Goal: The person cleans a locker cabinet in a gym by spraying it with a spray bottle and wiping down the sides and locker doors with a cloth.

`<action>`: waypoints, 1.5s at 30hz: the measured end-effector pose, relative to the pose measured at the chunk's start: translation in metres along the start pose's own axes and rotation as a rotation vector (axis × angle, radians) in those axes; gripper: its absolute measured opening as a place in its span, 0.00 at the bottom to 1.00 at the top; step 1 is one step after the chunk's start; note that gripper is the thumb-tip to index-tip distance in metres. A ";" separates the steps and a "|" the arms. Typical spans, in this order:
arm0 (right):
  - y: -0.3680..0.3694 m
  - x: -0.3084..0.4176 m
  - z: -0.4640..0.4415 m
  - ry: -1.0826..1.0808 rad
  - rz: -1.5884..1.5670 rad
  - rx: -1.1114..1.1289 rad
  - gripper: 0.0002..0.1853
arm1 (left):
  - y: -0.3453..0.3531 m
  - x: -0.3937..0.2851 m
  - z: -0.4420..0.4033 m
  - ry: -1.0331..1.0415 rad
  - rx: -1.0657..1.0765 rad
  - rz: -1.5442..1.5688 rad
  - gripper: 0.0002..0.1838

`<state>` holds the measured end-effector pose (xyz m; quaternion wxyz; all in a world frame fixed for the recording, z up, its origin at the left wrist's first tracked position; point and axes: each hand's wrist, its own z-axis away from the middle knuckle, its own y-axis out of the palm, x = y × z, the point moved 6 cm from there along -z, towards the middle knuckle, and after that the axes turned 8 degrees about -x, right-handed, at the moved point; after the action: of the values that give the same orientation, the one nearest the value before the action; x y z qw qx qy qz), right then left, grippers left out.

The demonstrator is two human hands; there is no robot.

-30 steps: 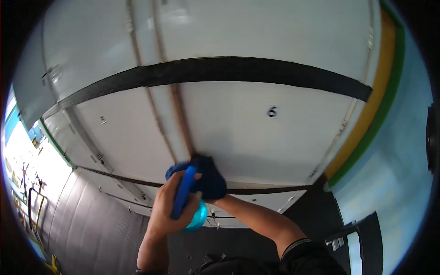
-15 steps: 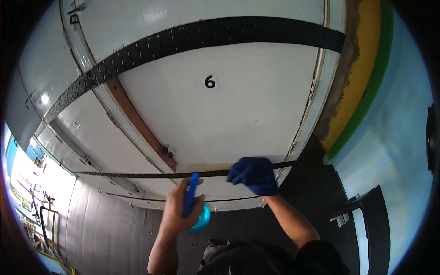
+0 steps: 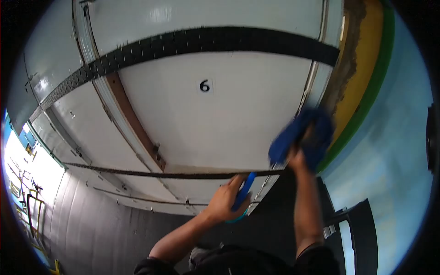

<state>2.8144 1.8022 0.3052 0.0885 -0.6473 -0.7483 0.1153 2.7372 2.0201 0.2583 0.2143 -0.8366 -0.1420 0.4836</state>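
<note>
My left hand (image 3: 224,200) is closed around what looks like a spray bottle, with a long blue top (image 3: 244,192) and a round teal body (image 3: 237,219) below, mostly hidden by the hand. It is close to the narrow dark strip (image 3: 197,175) at the lower edge of the white panel (image 3: 220,119) marked 6. A dark blue cloth (image 3: 316,133), smeared by motion, is bunched in my right hand (image 3: 297,158). The cloth is over the panel's right metal edge; whether it touches the surface, I cannot tell.
A wide black textured band (image 3: 201,40) crosses the white panels. To the right are a yellow and green border (image 3: 362,87) and a light blue wall (image 3: 394,137). Dark grey floor (image 3: 114,229) lies below, with yellow and black metal frames (image 3: 32,201) at far left.
My right hand has swung the cloth up and to the right, from the lower strip to the right edge. My left hand has shifted right with the bottle. The view has turned slightly.
</note>
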 end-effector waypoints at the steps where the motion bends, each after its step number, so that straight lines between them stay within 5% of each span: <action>1: 0.003 -0.004 -0.042 -0.062 -0.110 -0.120 0.33 | -0.008 -0.022 -0.012 0.089 -0.047 0.003 0.23; 2: -0.008 0.003 -0.084 -0.216 -0.196 -0.340 0.29 | -0.015 -0.040 -0.022 0.142 -0.058 0.061 0.23; 3: 0.012 -0.007 -0.116 0.133 -0.362 0.231 0.27 | -0.021 -0.054 -0.029 0.200 -0.075 0.118 0.23; 4: -0.026 0.030 -0.147 -0.051 -0.411 -0.178 0.24 | -0.026 -0.062 -0.032 0.178 -0.082 0.116 0.23; 7: -0.001 0.023 -0.118 0.105 -0.619 -0.182 0.22 | -0.040 -0.070 -0.032 0.191 -0.136 0.162 0.24; 9: -0.030 0.054 -0.085 -0.268 -0.016 -0.302 0.21 | -0.036 -0.051 -0.020 0.148 -0.125 0.159 0.23; 11: -0.012 0.058 -0.018 -0.112 -0.105 -0.290 0.20 | -0.030 -0.027 -0.001 0.066 -0.108 0.106 0.23; 14: 0.044 0.063 0.095 -0.247 -0.481 0.153 0.14 | -0.022 0.012 0.029 -0.032 -0.076 0.033 0.23; 15: 0.002 0.122 0.013 -0.351 -0.640 0.715 0.07 | -0.024 0.019 0.035 -0.048 -0.058 0.015 0.24; 17: -0.004 0.144 -0.015 -0.409 -0.513 0.782 0.08 | -0.039 0.021 0.039 -0.020 -0.139 0.006 0.24; 19: 0.001 0.124 -0.041 -0.494 -0.511 0.048 0.13 | -0.054 0.017 0.042 -0.005 -0.197 0.003 0.24; 21: 0.015 0.122 -0.089 -0.381 -0.349 -0.322 0.25 | -0.073 0.007 0.042 -0.081 -0.237 0.028 0.25; 22: 0.022 0.135 -0.099 -0.403 -0.361 -0.323 0.25 | -0.081 0.005 0.044 -0.085 -0.261 0.036 0.25; 24: 0.037 0.164 -0.108 -0.323 -0.546 -0.145 0.36 | -0.095 0.004 0.053 -0.084 -0.335 0.043 0.26; 25: 0.049 0.182 -0.079 -0.360 -0.360 0.057 0.37 | -0.100 0.007 0.059 -0.085 -0.356 0.049 0.26; 27: 0.095 0.216 0.015 -0.575 -0.379 0.490 0.31 | -0.110 0.013 0.073 -0.068 -0.443 0.012 0.26; 28: 0.092 0.236 0.055 -0.740 -0.495 0.432 0.25 | -0.113 0.018 0.080 -0.079 -0.486 -0.041 0.26; 29: 0.138 0.235 0.114 -0.352 -0.836 1.187 0.20 | -0.116 0.019 0.088 -0.072 -0.505 -0.041 0.26; 30: 0.096 0.255 0.073 -0.601 -1.201 0.530 0.19 | -0.120 0.023 0.096 -0.129 -0.511 -0.021 0.25; 31: 0.079 0.264 0.055 -0.770 -1.034 0.499 0.18 | -0.123 0.027 0.103 -0.184 -0.520 -0.002 0.24; 33: 0.049 0.286 -0.018 -0.589 -1.060 0.662 0.16 | -0.129 0.032 0.113 -0.163 -0.578 -0.008 0.23; 37: 0.033 0.296 -0.106 -0.536 -0.785 -0.205 0.16 | -0.125 0.040 0.116 -0.162 -0.633 -0.022 0.22; 40: 0.061 0.306 -0.092 -0.644 -0.398 -0.011 0.17 | -0.122 0.040 0.120 -0.177 -0.647 0.079 0.22; 42: 0.075 0.303 -0.032 -0.816 -0.336 0.118 0.18 | -0.123 0.041 0.130 -0.167 -0.669 0.055 0.22; 43: 0.071 0.296 -0.003 -0.853 -0.466 0.014 0.19 | -0.123 0.040 0.136 -0.151 -0.675 0.040 0.22; 44: 0.083 0.284 0.027 -0.603 -0.454 0.809 0.19 | -0.124 0.041 0.143 -0.185 -0.668 0.050 0.22; 45: 0.062 0.272 0.047 -0.734 -0.737 0.149 0.19 | -0.127 0.041 0.151 -0.189 -0.695 0.040 0.22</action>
<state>2.8208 2.0765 0.2381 -0.0989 -0.2501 -0.8979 0.3485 2.6220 2.1816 0.2237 -0.1065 -0.8136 -0.3010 0.4859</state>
